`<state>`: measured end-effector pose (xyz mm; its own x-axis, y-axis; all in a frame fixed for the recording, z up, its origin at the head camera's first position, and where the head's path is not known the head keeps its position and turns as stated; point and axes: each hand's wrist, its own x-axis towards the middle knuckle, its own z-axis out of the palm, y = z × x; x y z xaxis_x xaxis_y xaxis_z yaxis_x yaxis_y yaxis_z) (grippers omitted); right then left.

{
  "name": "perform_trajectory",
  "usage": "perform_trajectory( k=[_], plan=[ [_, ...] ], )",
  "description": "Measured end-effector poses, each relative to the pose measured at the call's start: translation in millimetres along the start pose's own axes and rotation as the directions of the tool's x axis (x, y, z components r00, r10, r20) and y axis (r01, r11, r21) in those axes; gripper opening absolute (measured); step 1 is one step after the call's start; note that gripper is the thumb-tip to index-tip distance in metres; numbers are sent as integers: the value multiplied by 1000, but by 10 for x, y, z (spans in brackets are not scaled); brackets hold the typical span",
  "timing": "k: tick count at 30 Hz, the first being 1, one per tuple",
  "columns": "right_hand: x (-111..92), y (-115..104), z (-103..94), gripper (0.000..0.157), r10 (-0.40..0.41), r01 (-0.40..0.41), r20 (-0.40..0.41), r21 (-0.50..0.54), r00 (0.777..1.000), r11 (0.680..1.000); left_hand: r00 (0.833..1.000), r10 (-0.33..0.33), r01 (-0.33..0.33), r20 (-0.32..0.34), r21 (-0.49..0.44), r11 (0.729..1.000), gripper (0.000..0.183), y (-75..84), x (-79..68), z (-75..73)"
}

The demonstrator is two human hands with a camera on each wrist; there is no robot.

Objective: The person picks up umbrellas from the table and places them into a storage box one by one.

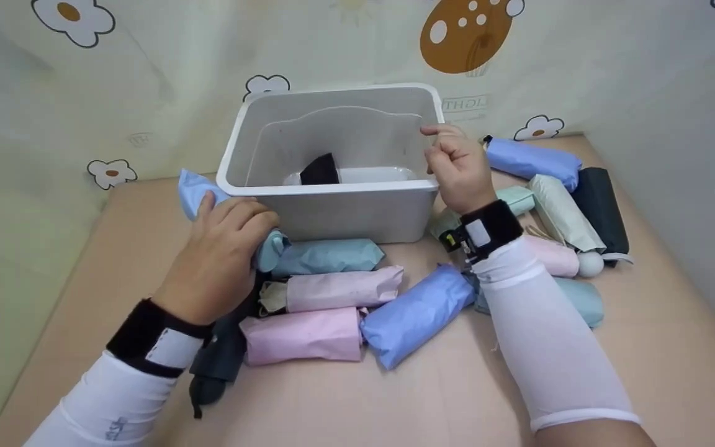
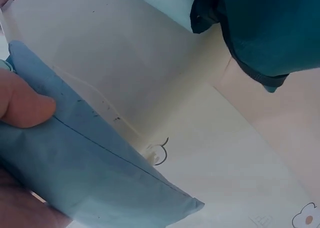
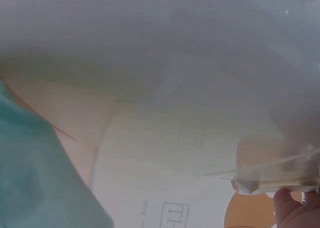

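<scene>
My left hand (image 1: 224,248) grips a folded light blue umbrella (image 1: 196,189) beside the front left corner of a white plastic bin (image 1: 357,214). In the left wrist view, the thumb presses on the cloth of this umbrella (image 2: 95,153), whose pointed end sticks out past the hand. My right hand (image 1: 460,167) is at the bin's right rim with its fingers curled over it; the right wrist view shows fingertips (image 3: 290,205) against that rim. Inside the bin lies a black item (image 1: 320,171), partly hidden by the front wall.
Before the bin lie several folded umbrellas: teal (image 1: 332,256), pale pink (image 1: 345,288), pink (image 1: 305,335), blue (image 1: 419,313) and dark (image 1: 218,354). More lie to the right, among them a blue one (image 1: 534,158) and a black one (image 1: 602,211). A flower-printed sheet (image 1: 165,74) stands behind.
</scene>
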<state>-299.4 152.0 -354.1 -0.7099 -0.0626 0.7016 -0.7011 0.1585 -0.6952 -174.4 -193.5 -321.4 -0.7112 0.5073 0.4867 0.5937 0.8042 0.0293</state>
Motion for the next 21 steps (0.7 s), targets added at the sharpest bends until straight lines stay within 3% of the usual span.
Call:
perform_trajectory(
  k=[5, 9, 15, 21],
  plan=[
    [20, -15, 1, 35, 11, -11, 10, 3, 1000, 1000, 999, 21, -20, -39, 42, 999, 36, 61, 80, -152],
    [30, -13, -14, 35, 21, -21, 3, 9, 1000, 1000, 999, 30, -29, -41, 15, 999, 43, 58, 264, -217],
    [10, 6, -17, 34, 38, -38, 8, 1, 999, 999, 999, -7, 9, 40, -55, 998, 57, -61, 618, -93],
    [8, -11, 6, 36, 35, -35, 12, 7, 999, 999, 992, -44, 63, 118, -162, 985, 61, -119, 853, -12]
  ],
)
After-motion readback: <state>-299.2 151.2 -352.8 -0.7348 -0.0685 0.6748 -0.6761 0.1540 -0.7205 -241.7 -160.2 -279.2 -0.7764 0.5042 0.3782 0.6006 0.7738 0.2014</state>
